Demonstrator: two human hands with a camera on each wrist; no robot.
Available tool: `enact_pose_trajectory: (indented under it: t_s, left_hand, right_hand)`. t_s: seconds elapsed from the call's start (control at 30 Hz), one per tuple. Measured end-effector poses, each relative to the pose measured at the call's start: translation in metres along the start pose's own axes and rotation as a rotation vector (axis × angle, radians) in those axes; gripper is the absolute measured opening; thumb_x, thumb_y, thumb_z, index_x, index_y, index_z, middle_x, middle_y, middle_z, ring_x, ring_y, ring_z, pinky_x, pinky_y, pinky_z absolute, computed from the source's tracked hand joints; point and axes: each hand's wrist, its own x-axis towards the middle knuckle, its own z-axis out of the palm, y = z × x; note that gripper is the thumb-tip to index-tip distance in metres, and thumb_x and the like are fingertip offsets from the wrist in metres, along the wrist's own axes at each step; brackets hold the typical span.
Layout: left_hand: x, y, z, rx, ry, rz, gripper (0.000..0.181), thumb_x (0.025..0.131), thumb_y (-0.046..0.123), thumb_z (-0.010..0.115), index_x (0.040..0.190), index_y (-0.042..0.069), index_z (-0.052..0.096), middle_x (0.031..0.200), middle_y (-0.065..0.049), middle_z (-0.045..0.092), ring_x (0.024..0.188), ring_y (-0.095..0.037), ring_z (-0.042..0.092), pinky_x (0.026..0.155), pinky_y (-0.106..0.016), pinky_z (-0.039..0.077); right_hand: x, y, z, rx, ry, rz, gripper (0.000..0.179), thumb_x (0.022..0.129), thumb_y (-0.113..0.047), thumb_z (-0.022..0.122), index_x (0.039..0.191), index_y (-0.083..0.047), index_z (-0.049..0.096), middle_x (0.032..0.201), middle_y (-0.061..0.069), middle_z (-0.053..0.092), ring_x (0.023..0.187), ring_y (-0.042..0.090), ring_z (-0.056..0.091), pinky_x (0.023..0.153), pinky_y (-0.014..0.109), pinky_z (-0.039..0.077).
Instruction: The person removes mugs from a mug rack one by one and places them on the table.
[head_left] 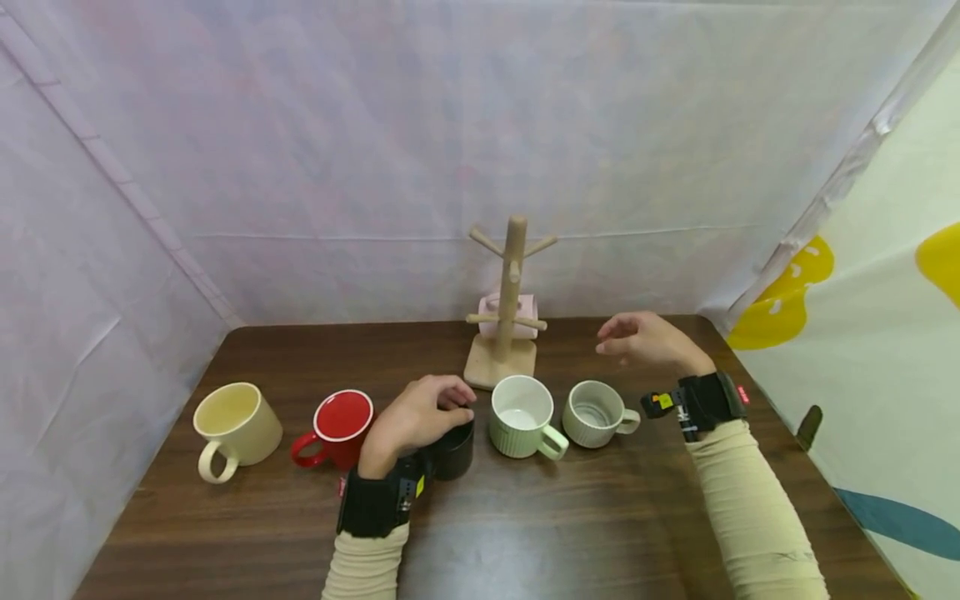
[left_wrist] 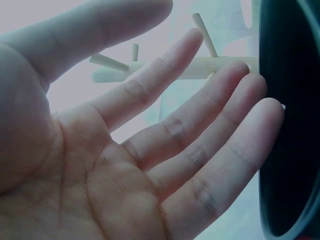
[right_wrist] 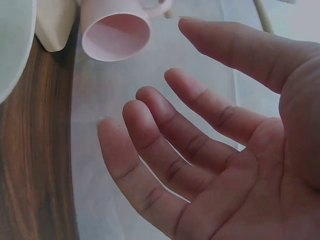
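Observation:
My left hand [head_left: 416, 415] is over a black mug [head_left: 454, 454], hiding part of it. In the left wrist view its fingers are spread and relaxed, with the dark mug mouth [left_wrist: 290, 120] beside the fingertips. Right of the rack, my right hand [head_left: 648, 342] hovers above the back of the table, fingers loosely bent around nothing. A wooden mug rack [head_left: 512, 283] stands at the back centre. Behind its post a pink mug [head_left: 529, 310] hangs low; its mouth shows in the right wrist view. A pale green mug [head_left: 521, 417] and a grey ribbed cup [head_left: 592, 414] stand between the hands.
On the left stand a cream mug [head_left: 238, 423] and a red mug [head_left: 344, 421], the red one close to my left wrist. Everything rests on a dark wooden table [head_left: 540, 533]. White cloth [head_left: 337, 167] hangs behind the table and at its sides.

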Motion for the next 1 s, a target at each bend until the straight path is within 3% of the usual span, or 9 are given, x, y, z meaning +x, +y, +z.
enact_pose_trajectory:
  t_s: [0.17,0.4,0.73,1.0]
  left_hand:
    - [-0.001,-0.001,-0.002,-0.007,0.007,-0.02,0.014,0.092,0.014,0.069,0.106,0.011,0.071,0.106,-0.008,0.072,0.101,-0.022,0.067,0.092,-0.042,0.053]
    - [-0.003,-0.003,-0.005,-0.01,0.016,-0.001,0.015,0.091,0.014,0.069,0.105,0.01,0.071,0.103,-0.006,0.072,0.099,-0.021,0.068,0.09,-0.04,0.054]
    - [-0.005,-0.006,-0.006,-0.015,0.029,-0.005,0.014,0.092,0.013,0.069,0.106,0.011,0.071,0.103,-0.005,0.072,0.099,-0.021,0.068,0.09,-0.039,0.053]
    - [-0.003,-0.006,-0.005,-0.027,0.02,0.006,0.015,0.092,0.015,0.069,0.106,0.013,0.071,0.104,-0.006,0.072,0.1,-0.021,0.067,0.089,-0.038,0.053]
  right_hand:
    - [0.021,-0.005,0.0,-0.002,-0.031,0.007,0.041,0.093,-0.027,0.071,0.123,-0.002,0.061,0.119,0.019,0.067,0.093,0.024,0.07,0.081,0.041,0.059]
    - [0.05,-0.008,0.003,0.048,-0.068,0.041,0.046,0.094,-0.023,0.068,0.129,0.004,0.054,0.128,0.024,0.06,0.116,0.041,0.061,0.088,0.049,0.058]
    - [0.09,-0.021,0.013,0.089,-0.165,0.074,0.058,0.094,-0.024,0.066,0.137,0.008,0.043,0.139,0.03,0.053,0.124,0.043,0.054,0.093,0.049,0.056]
    - [0.113,-0.027,0.02,0.09,-0.215,0.1,0.061,0.094,-0.016,0.061,0.142,0.01,0.035,0.137,0.031,0.052,0.113,0.034,0.056,0.092,0.054,0.054]
